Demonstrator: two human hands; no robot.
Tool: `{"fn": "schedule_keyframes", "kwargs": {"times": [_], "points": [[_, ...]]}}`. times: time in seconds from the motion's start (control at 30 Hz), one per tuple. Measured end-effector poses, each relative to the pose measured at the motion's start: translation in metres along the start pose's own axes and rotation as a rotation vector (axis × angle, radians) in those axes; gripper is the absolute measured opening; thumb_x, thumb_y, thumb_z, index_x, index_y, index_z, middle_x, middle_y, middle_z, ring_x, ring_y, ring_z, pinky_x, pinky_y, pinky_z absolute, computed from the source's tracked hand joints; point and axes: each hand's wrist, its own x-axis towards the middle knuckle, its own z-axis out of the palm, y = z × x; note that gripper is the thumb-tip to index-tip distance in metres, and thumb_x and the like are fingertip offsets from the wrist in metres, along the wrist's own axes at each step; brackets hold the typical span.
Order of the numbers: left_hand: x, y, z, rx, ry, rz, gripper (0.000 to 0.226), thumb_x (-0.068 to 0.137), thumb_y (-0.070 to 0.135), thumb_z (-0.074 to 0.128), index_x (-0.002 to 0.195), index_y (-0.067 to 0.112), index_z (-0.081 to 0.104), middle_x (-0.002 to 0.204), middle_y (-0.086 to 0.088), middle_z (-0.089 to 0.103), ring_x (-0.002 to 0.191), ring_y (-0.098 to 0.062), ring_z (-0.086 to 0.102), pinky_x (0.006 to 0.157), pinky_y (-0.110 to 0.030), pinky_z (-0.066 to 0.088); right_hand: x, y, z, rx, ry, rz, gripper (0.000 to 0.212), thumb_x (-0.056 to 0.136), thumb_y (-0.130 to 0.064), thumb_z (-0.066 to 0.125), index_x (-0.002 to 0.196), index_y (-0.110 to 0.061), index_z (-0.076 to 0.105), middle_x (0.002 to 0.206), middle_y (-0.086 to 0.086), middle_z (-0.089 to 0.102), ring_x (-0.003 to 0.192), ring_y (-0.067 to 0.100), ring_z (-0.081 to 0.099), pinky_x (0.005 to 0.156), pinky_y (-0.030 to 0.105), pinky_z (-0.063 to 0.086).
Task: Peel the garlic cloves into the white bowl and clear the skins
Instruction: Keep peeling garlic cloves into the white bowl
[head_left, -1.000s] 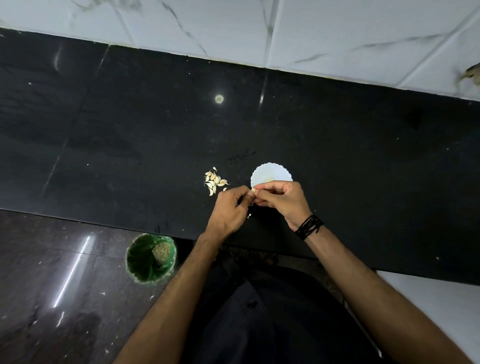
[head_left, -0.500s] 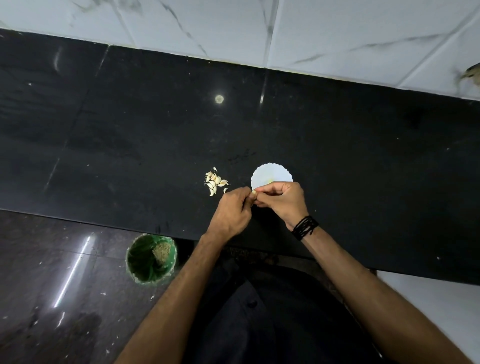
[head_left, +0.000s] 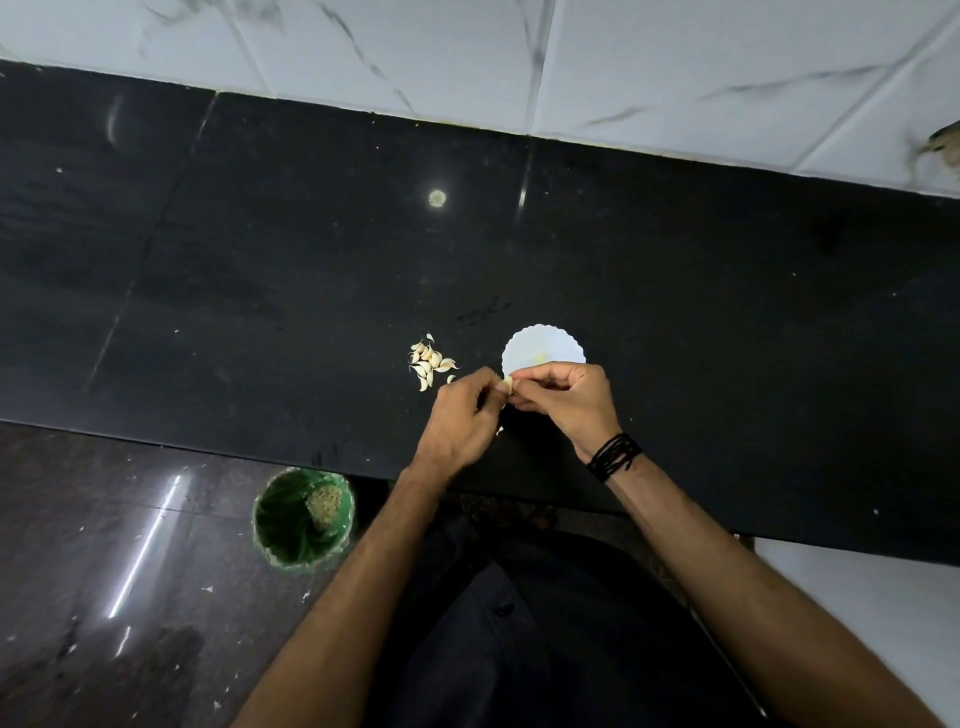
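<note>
A small white bowl (head_left: 540, 345) with a scalloped rim sits on the black counter (head_left: 311, 270), its near part hidden by my right hand. A heap of several unpeeled garlic cloves (head_left: 430, 361) lies just left of it. My left hand (head_left: 460, 415) and my right hand (head_left: 563, 397) meet in front of the bowl, and both pinch one garlic clove (head_left: 507, 384) between their fingertips. A scrap of skin (head_left: 500, 430) lies on the counter under my hands.
A green bin (head_left: 304, 519) with waste in it stands on the dark floor below the counter's front edge, to my left. A white marble wall (head_left: 519, 62) runs along the back of the counter. Skin flecks dot the floor.
Both hands have stayed at the bowl's near rim with the clove between them. Their fingers have shifted slightly on the clove.
</note>
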Motion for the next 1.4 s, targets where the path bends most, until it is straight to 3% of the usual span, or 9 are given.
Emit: {"fn": "schedule_keyframes", "kwargs": {"times": [0.17, 0.3, 0.47, 0.67, 0.83, 1.13, 1.4], "points": [[-0.007, 0.009, 0.004, -0.059, 0.172, 0.033, 0.009, 0.095, 0.017, 0.068, 0.096, 0.016, 0.077, 0.076, 0.009, 0.073, 0.069, -0.007, 0.066, 0.066, -0.016, 0.050, 0.003, 0.006, 0.001, -0.152, 0.086, -0.068, 0.011, 0.080, -0.005, 0.081, 0.088, -0.012, 0.081, 0.078, 0.003, 0.078, 0.076, 0.019, 0.076, 0.078, 0.035, 0.062], [-0.008, 0.015, 0.005, -0.084, 0.191, -0.010, 0.014, 0.096, 0.015, 0.067, 0.099, 0.015, 0.080, 0.078, 0.010, 0.075, 0.073, -0.008, 0.070, 0.068, -0.014, 0.053, 0.001, 0.009, 0.005, -0.300, 0.163, -0.192, 0.010, 0.077, -0.011, 0.083, 0.087, -0.014, 0.082, 0.077, -0.006, 0.077, 0.075, 0.005, 0.074, 0.078, 0.021, 0.059], [-0.008, 0.017, 0.003, -0.556, 0.087, -0.313, 0.027, 0.100, 0.024, 0.062, 0.092, 0.003, 0.078, 0.083, -0.010, 0.077, 0.083, -0.020, 0.076, 0.077, -0.031, 0.062, -0.004, 0.010, 0.007, -0.402, 0.136, -0.315, 0.008, 0.079, -0.007, 0.083, 0.086, -0.012, 0.081, 0.075, -0.014, 0.073, 0.070, -0.005, 0.070, 0.072, 0.009, 0.053], [-0.008, 0.015, 0.002, -0.786, 0.114, -0.479, 0.018, 0.098, 0.011, 0.063, 0.092, 0.002, 0.077, 0.087, -0.015, 0.077, 0.080, -0.021, 0.075, 0.074, -0.027, 0.062, -0.009, 0.012, 0.011, -0.468, 0.106, -0.403, 0.012, 0.079, -0.004, 0.081, 0.087, -0.013, 0.082, 0.083, -0.007, 0.078, 0.074, -0.006, 0.071, 0.073, 0.011, 0.055], [-0.005, 0.014, 0.004, -0.711, 0.115, -0.479, 0.020, 0.096, 0.005, 0.058, 0.097, 0.005, 0.078, 0.091, -0.013, 0.078, 0.088, -0.022, 0.076, 0.076, -0.028, 0.061, -0.012, 0.017, 0.014, -0.489, 0.118, -0.405, 0.014, 0.079, -0.006, 0.081, 0.089, -0.015, 0.082, 0.085, -0.007, 0.078, 0.078, -0.004, 0.072, 0.077, 0.015, 0.056], [-0.007, 0.013, -0.001, -0.780, 0.032, -0.327, 0.022, 0.097, -0.008, 0.055, 0.114, -0.001, 0.068, 0.090, -0.009, 0.076, 0.083, -0.012, 0.074, 0.079, -0.021, 0.059, -0.011, 0.014, 0.014, -0.367, 0.211, -0.344, 0.011, 0.077, -0.007, 0.083, 0.084, -0.015, 0.082, 0.076, -0.016, 0.075, 0.073, -0.003, 0.071, 0.072, 0.009, 0.052], [-0.012, 0.008, -0.006, -0.767, 0.027, -0.250, 0.026, 0.090, -0.006, 0.067, 0.116, -0.004, 0.069, 0.103, -0.019, 0.075, 0.100, -0.028, 0.073, 0.089, -0.031, 0.060, -0.011, 0.012, 0.016, -0.342, 0.218, -0.302, 0.011, 0.078, -0.009, 0.083, 0.087, -0.015, 0.082, 0.076, -0.015, 0.074, 0.074, -0.004, 0.071, 0.072, 0.006, 0.049]]}}
